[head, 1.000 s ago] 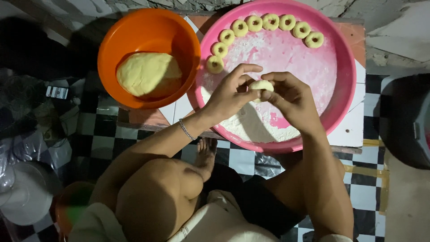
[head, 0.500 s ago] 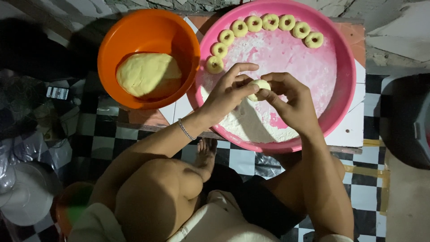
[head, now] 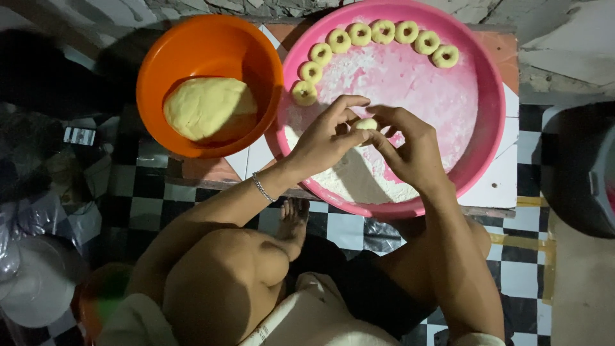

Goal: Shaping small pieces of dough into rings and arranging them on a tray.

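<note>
While both hands meet over the floured pink tray [head: 490,96], the left hand [head: 327,138] and right hand [head: 410,147] pinch one small dough piece [head: 366,124] between fingertips, approx. tray centre. Eight ring-shaped dough pieces [head: 383,31] line the tray's upper-left rim in an arc. Orange bowl [head: 192,51], just beside the tray on its left, holds a large dough lump [head: 208,109]. Checkered floor [head: 519,282] below.

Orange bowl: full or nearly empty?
Partly filled. One yellow dough lump sits in the orange bowl, with bare orange wall around it.
</note>
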